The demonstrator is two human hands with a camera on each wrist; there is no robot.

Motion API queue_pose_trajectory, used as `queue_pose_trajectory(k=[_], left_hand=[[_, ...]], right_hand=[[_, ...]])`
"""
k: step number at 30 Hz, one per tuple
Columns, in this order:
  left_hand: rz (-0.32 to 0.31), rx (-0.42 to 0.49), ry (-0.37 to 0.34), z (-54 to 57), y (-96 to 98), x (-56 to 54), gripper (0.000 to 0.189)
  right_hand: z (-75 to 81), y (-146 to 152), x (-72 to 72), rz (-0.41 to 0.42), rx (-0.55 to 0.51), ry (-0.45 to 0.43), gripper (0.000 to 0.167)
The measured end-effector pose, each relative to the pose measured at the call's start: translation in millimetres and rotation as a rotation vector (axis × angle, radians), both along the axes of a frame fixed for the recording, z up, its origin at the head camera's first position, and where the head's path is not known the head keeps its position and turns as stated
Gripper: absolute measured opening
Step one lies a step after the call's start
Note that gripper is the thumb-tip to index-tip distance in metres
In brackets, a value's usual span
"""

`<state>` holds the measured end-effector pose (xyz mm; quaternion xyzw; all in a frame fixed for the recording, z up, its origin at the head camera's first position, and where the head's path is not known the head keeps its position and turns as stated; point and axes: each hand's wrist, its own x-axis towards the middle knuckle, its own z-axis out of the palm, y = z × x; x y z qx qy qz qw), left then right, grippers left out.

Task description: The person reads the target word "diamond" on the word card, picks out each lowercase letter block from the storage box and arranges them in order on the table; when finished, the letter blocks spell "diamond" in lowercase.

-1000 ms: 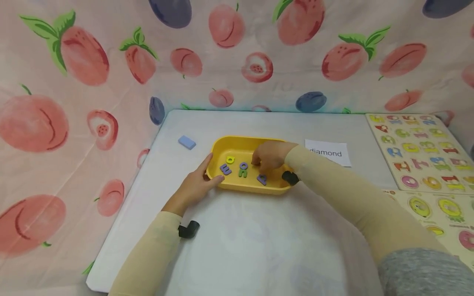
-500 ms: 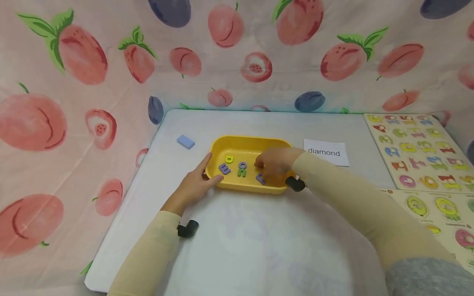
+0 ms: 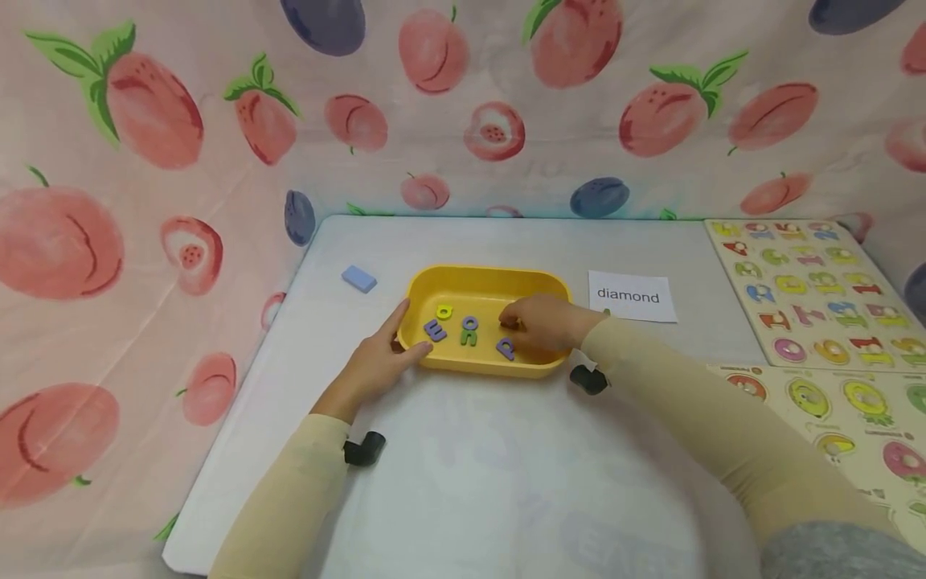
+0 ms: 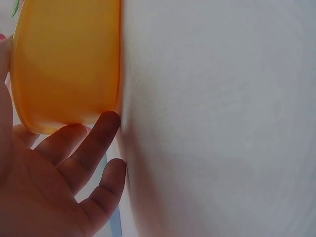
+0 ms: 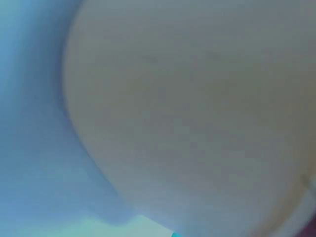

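A yellow tray [image 3: 434, 281] on the white table holds several small letters: a yellow one [image 3: 444, 312], a purple E-like letter [image 3: 435, 330], a purple ring-shaped O [image 3: 469, 322], a green n-like letter [image 3: 469, 338] and a purple P-like letter [image 3: 506, 348]. My left hand [image 3: 378, 359] grips the tray's left end, thumb at the front rim; in the left wrist view its fingers [image 4: 91, 148] lie along the outer wall. Inside the right half of the tray, my right hand [image 3: 546, 322] has curled fingers pointing down; I cannot tell whether they pinch a letter. The right wrist view is a blur.
A card [image 3: 629, 297] printed "diamond" lies right of the tray, partly behind the right sleeve. A light-blue block [image 3: 359, 278] sits to the left. A number-and-letter board [image 3: 810, 289] and a fruit board [image 3: 832, 418] lie at the right. Peach-print cloth [image 3: 448, 145] hangs behind.
My right hand has shifted right within the tray, uncovering more of the purple P-like letter and the card. The left hand keeps its place on the tray.
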<state>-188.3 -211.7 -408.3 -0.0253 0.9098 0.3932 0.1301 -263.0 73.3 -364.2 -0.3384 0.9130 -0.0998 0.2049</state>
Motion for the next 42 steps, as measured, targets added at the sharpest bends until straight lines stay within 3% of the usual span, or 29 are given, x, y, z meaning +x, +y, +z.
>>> queue_pose_trajectory(k=[9, 19, 26, 42], left_hand=[[0.009, 0.017, -0.007, -0.4, 1.2, 0.8, 0.093], [0.017, 0.014, 0.0, -0.7, -1.9, 1.6, 0.092], [0.005, 0.012, -0.002, 0.6, -0.6, 0.3, 0.092], [0.005, 0.009, -0.001, 0.6, 0.6, 0.1, 0.091]], right_hand=[[-13.8, -4, 6.6, -0.053, 0.08, 0.166, 0.042], [-13.7, -7, 9.1, -0.065, 0.002, 0.182, 0.039], [-17.5, -11, 8.8, -0.07, 0.067, 0.184, 0.04], [-16.4, -8, 9.4, -0.098, 0.08, 0.185, 0.034]])
